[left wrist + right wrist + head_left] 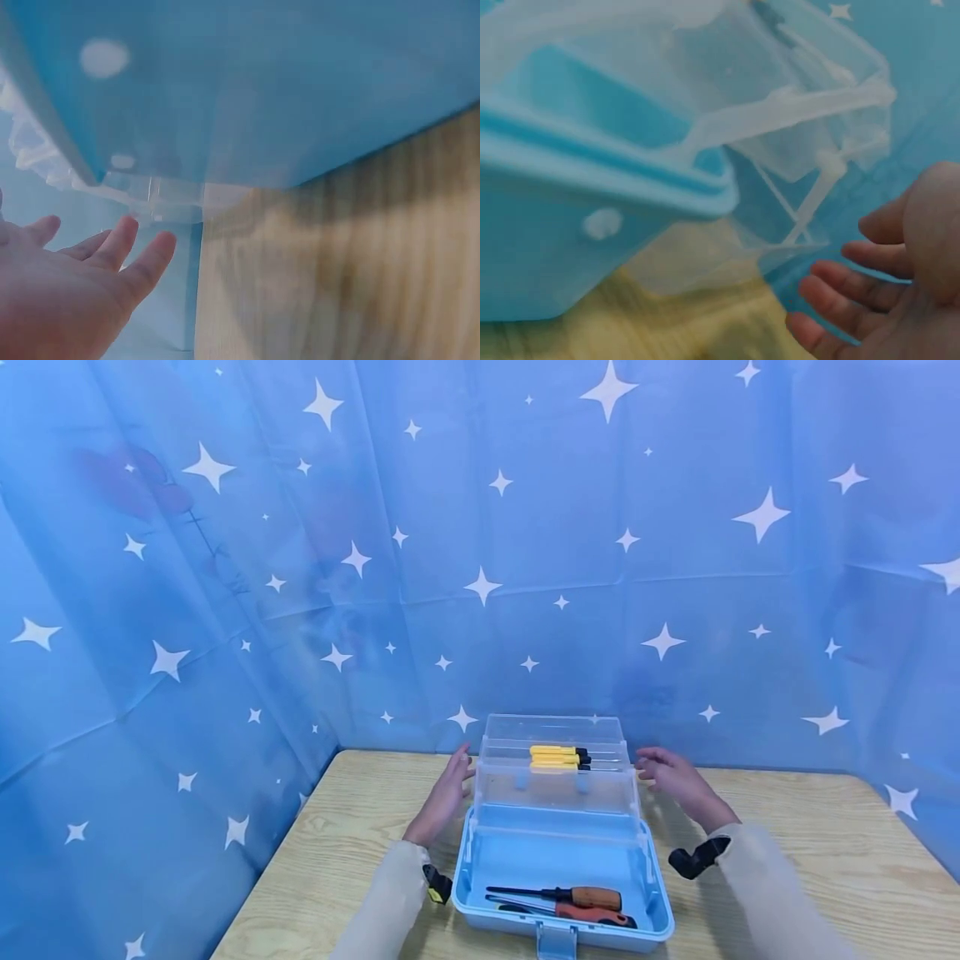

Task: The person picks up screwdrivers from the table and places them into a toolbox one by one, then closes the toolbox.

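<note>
A light blue toolbox (517, 864) stands unfolded on the table, with its clear tiered trays (555, 797) raised at the back. Several yellow-handled screwdrivers (555, 758) lie in an upper tray. In the bottom lie a wooden-handled screwdriver (596, 898) and an orange-handled screwdriver (592, 914). My left hand (448, 793) is beside the trays on the left, fingers extended and apart from the box in the left wrist view. On the other side, my right hand (678, 783) hovers near the trays with fingers loosely bent; the right wrist view shows it holding nothing.
The toolbox's front latch (557, 941) hangs down toward the near side. Wood-grain table (810, 852) extends to both sides. A blue curtain with white stars (480, 527) hangs right behind the table's back edge. Each wrist wears a black camera (699, 857).
</note>
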### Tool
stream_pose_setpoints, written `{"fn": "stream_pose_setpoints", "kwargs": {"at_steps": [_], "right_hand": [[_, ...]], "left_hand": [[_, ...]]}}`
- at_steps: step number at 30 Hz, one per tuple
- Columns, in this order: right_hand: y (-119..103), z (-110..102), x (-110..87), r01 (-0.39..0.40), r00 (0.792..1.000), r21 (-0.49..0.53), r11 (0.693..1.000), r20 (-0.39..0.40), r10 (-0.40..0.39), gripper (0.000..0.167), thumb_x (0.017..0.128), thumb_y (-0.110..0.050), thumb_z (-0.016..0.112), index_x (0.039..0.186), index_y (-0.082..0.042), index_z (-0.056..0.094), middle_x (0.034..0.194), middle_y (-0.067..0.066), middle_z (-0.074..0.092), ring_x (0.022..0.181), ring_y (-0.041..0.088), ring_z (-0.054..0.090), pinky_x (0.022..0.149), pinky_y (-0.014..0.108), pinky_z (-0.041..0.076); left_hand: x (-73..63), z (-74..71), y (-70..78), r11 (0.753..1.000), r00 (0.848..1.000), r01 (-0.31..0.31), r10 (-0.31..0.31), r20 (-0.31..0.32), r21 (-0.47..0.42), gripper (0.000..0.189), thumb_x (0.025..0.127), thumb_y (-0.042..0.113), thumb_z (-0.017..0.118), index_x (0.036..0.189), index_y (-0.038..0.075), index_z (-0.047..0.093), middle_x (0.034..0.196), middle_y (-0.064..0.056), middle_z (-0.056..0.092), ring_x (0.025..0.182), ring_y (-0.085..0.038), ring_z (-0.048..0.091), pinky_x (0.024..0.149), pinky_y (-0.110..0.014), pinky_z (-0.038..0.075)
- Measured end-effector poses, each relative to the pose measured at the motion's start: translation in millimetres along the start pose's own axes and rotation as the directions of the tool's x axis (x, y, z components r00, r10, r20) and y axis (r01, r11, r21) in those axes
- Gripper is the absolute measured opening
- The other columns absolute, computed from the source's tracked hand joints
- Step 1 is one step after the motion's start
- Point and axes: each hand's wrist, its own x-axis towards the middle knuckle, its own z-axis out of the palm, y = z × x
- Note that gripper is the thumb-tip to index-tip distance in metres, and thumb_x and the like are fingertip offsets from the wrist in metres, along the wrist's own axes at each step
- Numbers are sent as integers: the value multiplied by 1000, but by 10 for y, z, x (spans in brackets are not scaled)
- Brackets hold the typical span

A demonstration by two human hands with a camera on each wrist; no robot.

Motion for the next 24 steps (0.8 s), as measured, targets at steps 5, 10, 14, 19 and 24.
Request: {"fn": "stream_pose_setpoints", "kwargs": {"at_steps": [5, 10, 14, 19, 24], "right_hand": [[118, 71, 32, -47, 999, 30, 998, 27, 47, 55, 103, -15, 39, 150, 10, 26, 146, 35, 38, 129, 49, 46, 99, 56, 49], [136, 148, 41, -69, 997, 41, 997, 34, 67, 55, 106, -19, 36, 150, 11, 24, 149, 35, 35, 132, 50, 43, 101, 56, 48], [92, 189, 41, -81, 996, 24, 996, 41, 80, 55, 109, -25, 25, 150, 11, 25, 150, 35, 33, 134, 50, 41, 103, 56, 46], [45, 196, 48, -92, 995, -6, 996, 30, 92, 53, 109, -26, 24, 148, 9, 33, 146, 32, 42, 129, 46, 47, 101, 56, 47], [25, 189, 46, -113, 993, -30, 993, 15, 114, 51, 107, -25, 27, 146, 7, 40, 142, 29, 48, 125, 44, 51, 98, 54, 50]], "left_hand": [[120, -37, 5, 998, 999, 5, -2, 39, -66, 67, 106, 53, 15, 160, 15, 9, 161, -25, 19, 144, -42, 30, 116, -60, 29], [181, -60, -38, 990, 994, 62, -50, 95, -124, 67, 106, 55, 11, 161, 17, 5, 158, -26, 26, 144, -42, 31, 117, -58, 29], [218, -80, -61, 980, 990, 96, -76, 117, -175, 68, 105, 57, 9, 161, 19, 3, 156, -26, 32, 143, -42, 33, 116, -56, 31], [257, -102, -41, 957, 989, 97, -62, 132, -272, 72, 103, 60, 9, 161, 17, 2, 157, -28, 28, 145, -43, 29, 115, -56, 32], [265, -103, -45, 944, 986, 85, -33, 163, -319, 74, 102, 62, 8, 160, 16, 0, 158, -28, 24, 147, -44, 24, 116, -57, 30]]}}
